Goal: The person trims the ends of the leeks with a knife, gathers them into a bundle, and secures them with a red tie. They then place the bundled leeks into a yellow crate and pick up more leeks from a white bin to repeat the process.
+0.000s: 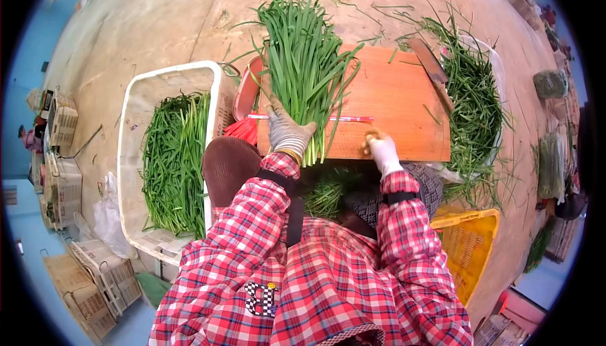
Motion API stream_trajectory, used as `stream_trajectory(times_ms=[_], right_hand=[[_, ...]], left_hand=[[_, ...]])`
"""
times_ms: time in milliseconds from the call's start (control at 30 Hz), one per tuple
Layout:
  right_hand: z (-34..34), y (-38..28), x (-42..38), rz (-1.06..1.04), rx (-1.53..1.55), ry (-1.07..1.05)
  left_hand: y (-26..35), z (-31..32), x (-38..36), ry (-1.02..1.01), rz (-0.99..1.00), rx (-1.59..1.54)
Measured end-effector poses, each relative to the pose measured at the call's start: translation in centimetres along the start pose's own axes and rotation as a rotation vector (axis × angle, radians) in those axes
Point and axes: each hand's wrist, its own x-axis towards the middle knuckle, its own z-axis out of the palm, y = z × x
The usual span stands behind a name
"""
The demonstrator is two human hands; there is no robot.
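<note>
My left hand [289,130], in a striped grey glove, is closed around the lower stalks of a large bunch of garlic chives [303,62]. The bunch lies across an orange-brown board [398,93], its leaves reaching past the far edge. A red printed strip [353,119] lies on the board and passes beneath the stalks. Over the board's near edge is my right hand [382,150], in a white glove with yellowish fingertips. Its fingers are curled in, and whatever they may hold is hidden. A knife [429,62] rests at the board's right side.
A white crate [126,156] of chives stands at left, beside red strips [243,131]. Loose green trimmings [473,93] fill a pale container at right. A yellow crate [470,245] is near my right elbow. Stray leaves litter the floor, and stacked crates [104,270] stand farther left.
</note>
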Motion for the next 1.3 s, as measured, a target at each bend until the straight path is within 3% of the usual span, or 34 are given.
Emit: stream_trajectory(times_ms=[100,167,233,367,500,567,600,633,700,767,867,967,1000,1100,1300], right_hand=[[-0.5,1.4,5.0,0.098,0.45,0.18],[1.2,0.1,4.7,-0.006,0.62,0.167],[2.0,0.6,5.8,0.055,0.699,0.115],[2.9,1.3,5.0,-0.002,0.708,0.071],[4.5,3.0,1.5,-0.072,0.522,0.241],[5.3,3.5,0.1,-0.294,0.35,0.274],[5.7,3.4,0.6,-0.829,-0.11,0.504],[5.8,2.1,0.1,-0.834,-0.106,0.498],[5.9,-2.0,-2.1,-0.866,-0.277,0.155],[6.7,-3.8,-1.7,-0.955,-0.307,0.105],[7.3,-6.9,-1.6,-0.913,-0.551,-0.28],[7.5,-8.6,-0.7,-0.933,-0.824,-0.399],[7.3,-9.0,-0.9,-1.047,-0.928,-0.352],[8.7,-10.0,-1.8,-1.164,-0.889,-0.321],[11.4,-9.0,0.1,-1.099,-0.758,-0.491]], left_hand=[[0.3,-0.1,-0.1,-0.008,-0.014,0.025],[0.2,-0.1,0.0,-0.053,-0.132,0.024],[0.0,-0.3,0.0,-0.033,-0.105,0.01],[-0.1,-0.1,0.0,-0.03,-0.135,0.031],[0.9,-0.6,-0.1,-0.053,-0.28,0.129],[1.2,-0.7,0.0,-0.061,-0.331,0.164],[1.3,-0.7,0.2,-0.103,-0.35,0.169],[1.3,-0.8,0.3,-0.14,-0.37,0.174],[1.2,-0.9,0.4,-0.144,-0.369,0.18],[1.3,-0.8,0.6,-0.196,-0.388,0.214],[1.2,-0.6,0.7,-0.199,-0.364,0.247],[1.0,-1.1,0.7,-0.229,-0.376,0.256],[0.8,-1.0,0.5,-0.206,-0.356,0.264],[-0.1,-0.2,0.6,-0.175,-0.339,0.289],[-1.1,1.4,0.8,-0.156,-0.319,0.217]])
